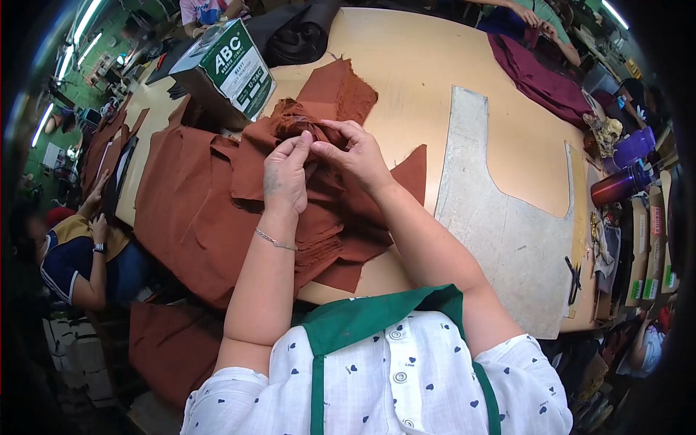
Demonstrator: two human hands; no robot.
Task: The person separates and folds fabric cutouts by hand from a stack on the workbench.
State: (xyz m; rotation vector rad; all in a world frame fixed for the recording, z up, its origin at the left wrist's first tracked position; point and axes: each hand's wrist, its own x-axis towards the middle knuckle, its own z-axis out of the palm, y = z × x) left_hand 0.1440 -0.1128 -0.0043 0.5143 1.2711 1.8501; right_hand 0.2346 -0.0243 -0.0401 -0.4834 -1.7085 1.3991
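My left hand and my right hand meet above a heap of rust-brown cloth. Thumbs and fingers of both are pinched together, almost touching each other, on a gathered bundle of the cloth. Frayed threads stick out of this bundle, and the exact bit between my fingertips is too small to make out. Below my left wrist, many cut layers lie stacked with their raw edges showing. Another frayed piece spreads out beyond my hands.
A green and white ABC can stands behind the cloth. On the right lie a grey curved pattern sheet, scissors and a dark tumbler. Maroon cloth lies at the far edge. Other people work around the table.
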